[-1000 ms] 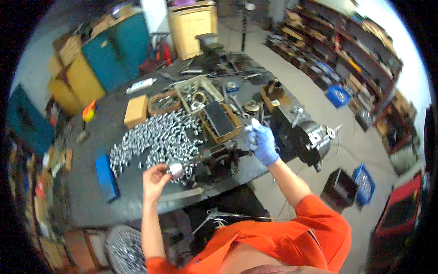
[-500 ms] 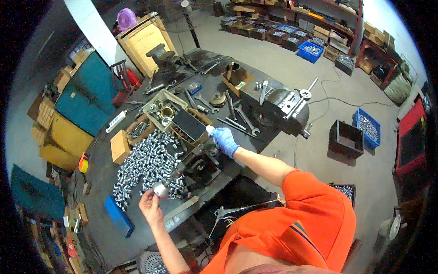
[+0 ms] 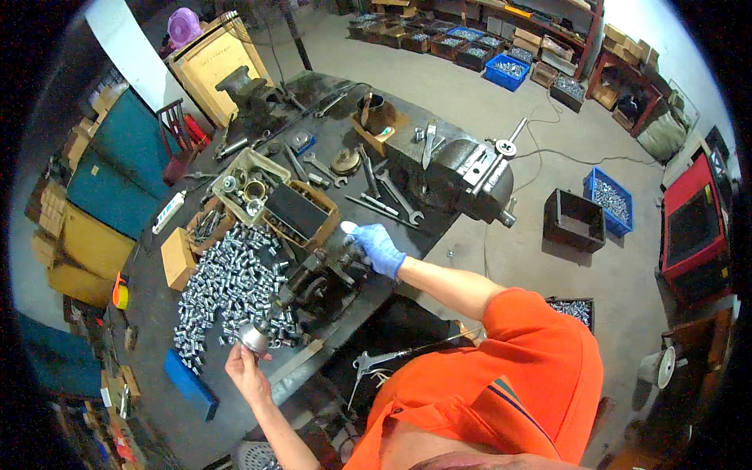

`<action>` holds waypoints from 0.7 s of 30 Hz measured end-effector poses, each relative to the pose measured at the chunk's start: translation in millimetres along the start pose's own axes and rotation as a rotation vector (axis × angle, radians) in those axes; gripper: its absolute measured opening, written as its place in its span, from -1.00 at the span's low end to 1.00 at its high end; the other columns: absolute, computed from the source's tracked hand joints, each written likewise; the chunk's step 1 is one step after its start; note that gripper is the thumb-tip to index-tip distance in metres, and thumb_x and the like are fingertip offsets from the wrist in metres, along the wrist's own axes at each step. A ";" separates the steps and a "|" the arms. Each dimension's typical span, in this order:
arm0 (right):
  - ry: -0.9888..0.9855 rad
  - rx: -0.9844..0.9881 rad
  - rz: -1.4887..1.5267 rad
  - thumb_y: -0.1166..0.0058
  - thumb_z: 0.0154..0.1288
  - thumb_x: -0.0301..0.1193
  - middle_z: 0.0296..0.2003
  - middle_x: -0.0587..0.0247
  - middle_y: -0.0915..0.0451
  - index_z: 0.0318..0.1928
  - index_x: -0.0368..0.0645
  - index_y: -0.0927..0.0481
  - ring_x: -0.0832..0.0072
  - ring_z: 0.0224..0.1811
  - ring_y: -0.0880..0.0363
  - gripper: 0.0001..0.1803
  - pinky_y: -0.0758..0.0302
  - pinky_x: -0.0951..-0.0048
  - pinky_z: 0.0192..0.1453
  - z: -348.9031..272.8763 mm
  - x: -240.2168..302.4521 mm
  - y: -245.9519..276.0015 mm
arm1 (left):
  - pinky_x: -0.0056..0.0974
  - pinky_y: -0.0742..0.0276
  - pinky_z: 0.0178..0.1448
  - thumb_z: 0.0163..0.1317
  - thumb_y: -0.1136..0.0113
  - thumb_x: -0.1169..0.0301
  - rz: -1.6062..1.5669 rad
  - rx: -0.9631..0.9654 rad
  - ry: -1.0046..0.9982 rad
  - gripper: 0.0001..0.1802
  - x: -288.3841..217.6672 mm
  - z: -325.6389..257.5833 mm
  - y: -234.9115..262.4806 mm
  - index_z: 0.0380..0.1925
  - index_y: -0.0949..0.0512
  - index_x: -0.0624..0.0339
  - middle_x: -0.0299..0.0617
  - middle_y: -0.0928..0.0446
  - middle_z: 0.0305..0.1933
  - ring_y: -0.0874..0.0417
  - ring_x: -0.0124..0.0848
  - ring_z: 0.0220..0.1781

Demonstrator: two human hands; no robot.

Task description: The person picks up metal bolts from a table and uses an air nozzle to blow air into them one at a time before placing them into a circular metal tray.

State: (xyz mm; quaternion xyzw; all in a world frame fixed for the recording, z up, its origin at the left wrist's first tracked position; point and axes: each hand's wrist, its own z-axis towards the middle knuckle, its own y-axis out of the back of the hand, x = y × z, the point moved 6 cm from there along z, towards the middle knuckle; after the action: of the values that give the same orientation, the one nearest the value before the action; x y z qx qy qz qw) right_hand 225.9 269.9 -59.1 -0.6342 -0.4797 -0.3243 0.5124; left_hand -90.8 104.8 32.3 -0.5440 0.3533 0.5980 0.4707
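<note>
My bare left hand (image 3: 249, 377) grips the rim of a silver cone-shaped metal knob (image 3: 253, 338) at the near-left end of a small dark bench fixture (image 3: 321, 283). My right hand (image 3: 379, 249), in a blue glove, is closed at the fixture's far-right end. A white rounded tip (image 3: 348, 227) shows beside its fingers; what they close on is mostly hidden. A heap of small shiny metal sleeves (image 3: 227, 278) lies on the dark workbench (image 3: 157, 392), just beyond my left hand.
Beyond the fixture stand a cardboard box with a black cover (image 3: 298, 210) and a plastic bin of metal parts (image 3: 249, 168). Wrenches (image 3: 399, 200) lie nearby. A large vise (image 3: 478, 176) sits at the bench's right edge. An air gun (image 3: 376, 362) hangs by the near edge.
The whole view has shifted, so the bench sits further left. My left hand stays on the silver knob, which shows at a slightly different tilt. My right hand stays at the fixture's far end.
</note>
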 end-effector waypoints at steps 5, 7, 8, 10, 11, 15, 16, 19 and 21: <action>0.212 -0.042 -0.188 -0.11 0.15 -0.15 -0.77 0.45 -0.29 -0.54 -0.19 -0.55 0.68 -0.78 -0.18 -0.65 -0.11 0.58 -0.72 51.2 26.6 -34.4 | -0.38 -0.40 -0.58 0.32 0.08 0.24 0.182 -0.033 0.047 -0.62 -7.1 2.7 -4.9 -0.42 -0.49 0.39 -0.17 -0.51 -0.51 -0.45 -0.48 -0.61; 0.354 -0.025 -0.142 -0.11 0.15 -0.19 -0.76 0.47 -0.31 -0.54 -0.20 -0.54 0.71 -0.78 -0.19 -0.68 -0.11 0.61 -0.72 59.8 45.6 -44.7 | -0.38 -0.39 -0.58 0.31 0.08 0.22 0.192 -0.034 0.055 -0.61 -11.3 4.1 -8.2 -0.44 -0.49 0.38 -0.17 -0.50 -0.53 -0.44 -0.48 -0.63; 0.353 0.005 -0.047 -0.10 0.16 -0.22 -0.76 0.48 -0.31 -0.53 -0.20 -0.54 0.72 -0.78 -0.19 -0.70 -0.11 0.63 -0.72 50.7 59.8 -54.5 | -0.38 -0.39 -0.59 0.31 0.08 0.21 0.187 -0.044 0.054 -0.61 -11.3 2.5 -6.5 -0.44 -0.49 0.38 -0.17 -0.50 -0.54 -0.44 -0.48 -0.63; 0.353 0.057 0.088 -0.08 0.18 -0.26 -0.76 0.49 -0.32 -0.51 -0.21 -0.54 0.74 -0.78 -0.18 -0.73 -0.10 0.66 -0.73 29.2 84.6 -65.4 | -0.38 -0.38 -0.59 0.31 0.07 0.19 0.176 -0.054 0.054 -0.60 -11.5 1.1 -6.7 -0.45 -0.49 0.38 -0.17 -0.49 -0.56 -0.44 -0.48 -0.64; 0.352 0.082 0.126 -0.06 0.19 -0.27 -0.76 0.49 -0.32 -0.49 -0.21 -0.54 0.75 -0.78 -0.18 -0.74 -0.09 0.67 -0.73 16.5 93.4 -64.6 | -0.38 -0.38 -0.59 0.31 0.07 0.19 0.145 -0.071 0.059 -0.59 -9.5 0.2 -5.7 -0.44 -0.49 0.37 -0.17 -0.49 -0.57 -0.44 -0.48 -0.64; 0.358 0.124 0.153 -0.03 0.21 -0.28 -0.77 0.49 -0.31 -0.45 -0.23 -0.54 0.76 -0.81 -0.15 -0.74 -0.06 0.68 -0.75 -42.3 110.2 -49.2 | -0.36 -0.38 -0.58 0.30 0.06 0.18 0.024 -0.098 0.084 -0.60 -3.2 -2.9 -3.5 -0.44 -0.48 0.37 -0.16 -0.48 -0.57 -0.44 -0.45 -0.64; 0.341 0.139 0.135 -0.03 0.21 -0.27 -0.77 0.49 -0.30 -0.45 -0.24 -0.54 0.75 -0.81 -0.14 -0.74 -0.06 0.68 -0.75 -53.5 107.2 -43.2 | -0.35 -0.39 -0.58 0.30 0.05 0.18 -0.007 -0.099 0.088 -0.60 -2.2 -4.2 -2.7 -0.44 -0.48 0.37 -0.16 -0.47 -0.57 -0.45 -0.45 -0.64; 0.327 0.084 -0.029 -0.03 0.21 -0.26 -0.77 0.49 -0.30 -0.43 -0.25 -0.54 0.75 -0.80 -0.15 -0.72 -0.05 0.67 -0.76 -67.5 83.5 -16.6 | -0.33 -0.39 -0.55 0.29 0.04 0.21 -0.076 -0.069 0.114 -0.63 0.7 -2.6 -4.6 -0.43 -0.46 0.37 -0.15 -0.47 -0.57 -0.45 -0.42 -0.63; 0.180 0.042 0.006 -0.03 0.21 -0.25 -0.76 0.47 -0.32 -0.44 -0.25 -0.54 0.75 -0.79 -0.16 -0.72 -0.06 0.67 -0.75 -52.2 51.3 -4.3 | -0.33 -0.40 -0.55 0.28 0.02 0.23 -0.099 -0.053 0.125 -0.65 -0.4 0.4 -7.4 -0.42 -0.46 0.36 -0.15 -0.47 -0.57 -0.46 -0.41 -0.62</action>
State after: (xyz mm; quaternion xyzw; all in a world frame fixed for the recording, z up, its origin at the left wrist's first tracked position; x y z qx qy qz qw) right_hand 243.0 234.0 2.5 -0.5931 -0.4365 -0.3683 0.5675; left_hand -83.9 107.4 33.4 -0.6095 0.3387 0.5478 0.4622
